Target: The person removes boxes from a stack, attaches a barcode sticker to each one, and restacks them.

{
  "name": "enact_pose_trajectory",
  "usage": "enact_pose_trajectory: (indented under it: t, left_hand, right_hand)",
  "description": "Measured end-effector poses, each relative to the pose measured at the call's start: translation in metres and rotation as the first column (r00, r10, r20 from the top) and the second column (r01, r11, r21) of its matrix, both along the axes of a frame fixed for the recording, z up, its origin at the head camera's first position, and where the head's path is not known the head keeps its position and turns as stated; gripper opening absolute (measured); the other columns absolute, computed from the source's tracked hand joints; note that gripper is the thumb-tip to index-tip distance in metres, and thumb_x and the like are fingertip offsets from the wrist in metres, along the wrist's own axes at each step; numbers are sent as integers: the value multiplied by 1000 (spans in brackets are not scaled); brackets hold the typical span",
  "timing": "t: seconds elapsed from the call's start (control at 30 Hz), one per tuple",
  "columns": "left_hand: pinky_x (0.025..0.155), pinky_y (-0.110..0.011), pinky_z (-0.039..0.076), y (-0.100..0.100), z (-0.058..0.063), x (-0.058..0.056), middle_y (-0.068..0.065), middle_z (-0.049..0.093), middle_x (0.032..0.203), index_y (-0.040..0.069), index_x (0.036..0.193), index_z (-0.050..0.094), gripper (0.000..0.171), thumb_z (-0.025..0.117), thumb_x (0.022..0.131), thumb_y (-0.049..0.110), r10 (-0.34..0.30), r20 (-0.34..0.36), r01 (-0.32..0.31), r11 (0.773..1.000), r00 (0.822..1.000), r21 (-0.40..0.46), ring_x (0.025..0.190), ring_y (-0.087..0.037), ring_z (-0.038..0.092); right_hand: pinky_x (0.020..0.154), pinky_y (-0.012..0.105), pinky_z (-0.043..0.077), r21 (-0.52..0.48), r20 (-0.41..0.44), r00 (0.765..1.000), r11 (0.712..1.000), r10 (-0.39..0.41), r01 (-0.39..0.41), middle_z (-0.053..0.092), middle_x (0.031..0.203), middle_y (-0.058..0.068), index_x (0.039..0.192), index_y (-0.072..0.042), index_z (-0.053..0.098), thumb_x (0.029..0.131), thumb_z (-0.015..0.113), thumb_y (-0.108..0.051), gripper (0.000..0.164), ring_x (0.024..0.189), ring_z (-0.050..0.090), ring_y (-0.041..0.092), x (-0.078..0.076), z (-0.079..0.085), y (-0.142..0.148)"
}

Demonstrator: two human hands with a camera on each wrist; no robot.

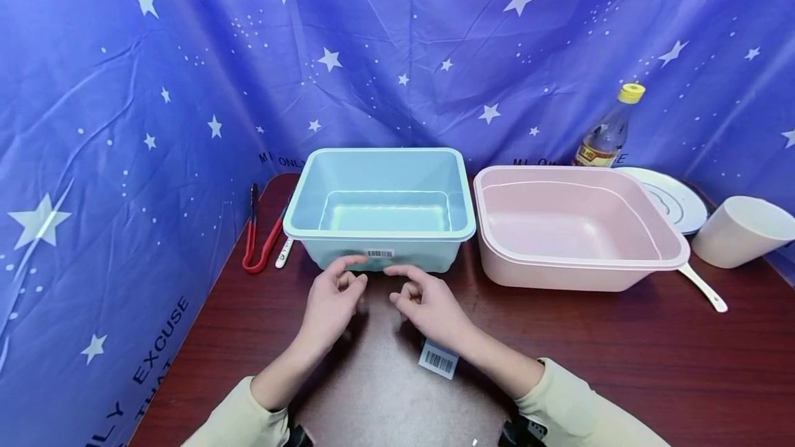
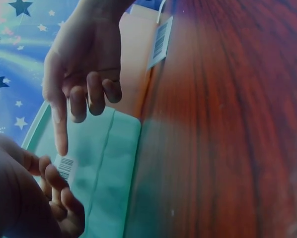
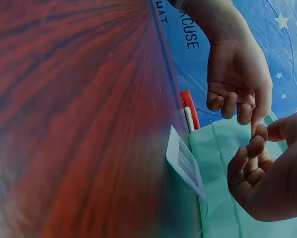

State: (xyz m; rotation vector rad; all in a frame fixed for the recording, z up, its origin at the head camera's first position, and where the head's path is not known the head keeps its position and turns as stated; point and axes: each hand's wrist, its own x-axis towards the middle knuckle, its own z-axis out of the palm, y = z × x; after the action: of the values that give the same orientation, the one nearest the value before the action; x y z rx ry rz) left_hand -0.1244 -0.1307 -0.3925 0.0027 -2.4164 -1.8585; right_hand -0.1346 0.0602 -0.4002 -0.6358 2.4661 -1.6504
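A light blue plastic basin (image 1: pixel 380 234) stands upright with a small barcode sticker (image 1: pixel 380 253) on its front wall. My left hand (image 1: pixel 332 299) is in front of it, index finger stretched toward the sticker's left side, the other fingers bent. From the right, my right hand (image 1: pixel 431 303) mirrors this, its index fingertip just below the sticker. Neither hand holds anything. In the right wrist view, the left hand (image 3: pixel 240 82) and right hand (image 3: pixel 270 173) overlap before the basin wall. A white barcode tag (image 1: pixel 438 359) with a thin string shows beside the right forearm.
Right of the blue basin sits a pink basin (image 1: pixel 584 276), with a white handle (image 1: pixel 703 287) beside it. Beyond are a yellow-capped bottle (image 1: pixel 604 133), a white plate (image 1: pixel 680 202) and a tilted white cup (image 1: pixel 739 233). Red-handled tongs (image 1: pixel 263 254) and a white handle (image 1: pixel 284 254) lie left.
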Motion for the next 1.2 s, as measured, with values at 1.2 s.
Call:
enact_pose_trajectory:
  t: [1.2]
  left_hand:
    - [58, -27, 49, 27, -17, -2, -4, 67, 83, 3, 104, 68, 14, 64, 92, 7, -460, 172, 488, 850, 871, -199, 67, -18, 62]
  right_hand:
    - [48, 25, 44, 119, 134, 989, 992, -59, 43, 58, 65, 2, 105, -3, 70, 96, 67, -10, 12, 51, 54, 11, 35, -8, 86]
